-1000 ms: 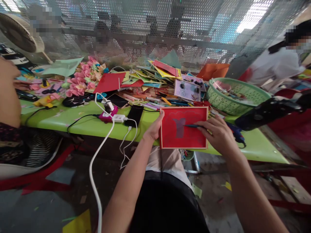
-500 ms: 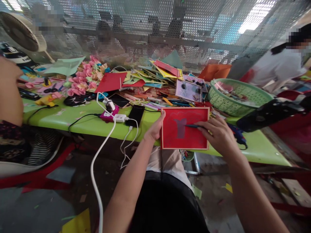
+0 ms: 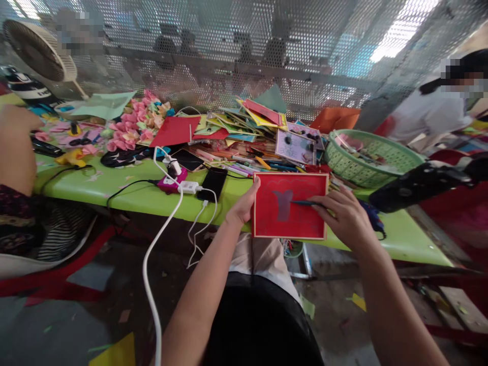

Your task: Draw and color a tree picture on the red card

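Note:
A red card [image 3: 305, 223] with a pale border and a grey shape at its middle lies at the near edge of the green table [image 3: 125, 190]. My left hand [image 3: 242, 207] grips the card's left edge, thumb on top. My right hand [image 3: 345, 218] pinches a thin dark pen [image 3: 303, 203] whose tip rests beside the grey shape.
Behind the card lie a heap of coloured paper [image 3: 244, 122], pink paper flowers [image 3: 131, 122], a black phone [image 3: 212, 183] and a white cable [image 3: 160, 244]. A green basket [image 3: 366, 155] stands right; a dark tool [image 3: 419, 183] juts in. A person's arm [image 3: 15, 152] is left, another person [image 3: 430, 112] far right.
The view shifted slightly. Both hands stay on the card, and the pen tip has barely moved beside the grey shape.

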Demonstrator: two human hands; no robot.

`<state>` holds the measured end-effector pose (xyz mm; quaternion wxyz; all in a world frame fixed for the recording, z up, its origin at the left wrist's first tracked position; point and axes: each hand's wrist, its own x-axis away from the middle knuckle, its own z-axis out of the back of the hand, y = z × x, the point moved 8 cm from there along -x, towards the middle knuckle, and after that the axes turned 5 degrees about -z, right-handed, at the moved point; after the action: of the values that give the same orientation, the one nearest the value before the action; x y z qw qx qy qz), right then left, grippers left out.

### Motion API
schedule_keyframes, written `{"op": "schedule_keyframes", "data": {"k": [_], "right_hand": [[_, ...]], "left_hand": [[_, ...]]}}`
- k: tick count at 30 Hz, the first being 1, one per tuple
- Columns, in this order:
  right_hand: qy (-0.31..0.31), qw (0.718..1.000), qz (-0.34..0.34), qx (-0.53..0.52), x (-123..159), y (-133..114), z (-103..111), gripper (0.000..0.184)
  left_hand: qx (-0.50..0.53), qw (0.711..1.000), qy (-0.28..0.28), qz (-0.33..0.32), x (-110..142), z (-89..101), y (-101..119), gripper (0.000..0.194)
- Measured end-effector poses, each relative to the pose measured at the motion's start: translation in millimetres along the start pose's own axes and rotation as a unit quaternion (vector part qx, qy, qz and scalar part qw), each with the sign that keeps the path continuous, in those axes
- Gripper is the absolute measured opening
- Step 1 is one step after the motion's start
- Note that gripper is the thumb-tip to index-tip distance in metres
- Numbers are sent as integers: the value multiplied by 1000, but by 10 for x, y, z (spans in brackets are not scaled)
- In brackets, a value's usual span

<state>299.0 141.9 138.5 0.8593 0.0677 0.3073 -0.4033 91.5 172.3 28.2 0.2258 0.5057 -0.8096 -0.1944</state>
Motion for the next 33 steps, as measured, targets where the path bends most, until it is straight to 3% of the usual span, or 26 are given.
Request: {"op": "schedule_keyframes", "data": {"k": [3,9,16,22,27,33], "right_hand": [[10,1000,-7,11,-2,18,15,26],[12,1000,-9,13,-28,28,21,26],[18,1000,-12,18,-28,7,53,26],[-19,1000,16,8,26,-55,-18,25],[-3,999,24,26,48,-67,7,25],[-44,999,27,18,97,-83,-21,25]], "left_hand": [[13,1000,-13,-3,-15,3,-3,69],[-11,999,37,-2,-26,97,-15,67],[-6,1000,28,-5,-20,74,-12,66],[3,1000,-12,-1,-37,45,-28,67],[9,1000,-19,-1,-46,46,-17,70],[6,1000,-27,3,-50,35,-28,69]]}}
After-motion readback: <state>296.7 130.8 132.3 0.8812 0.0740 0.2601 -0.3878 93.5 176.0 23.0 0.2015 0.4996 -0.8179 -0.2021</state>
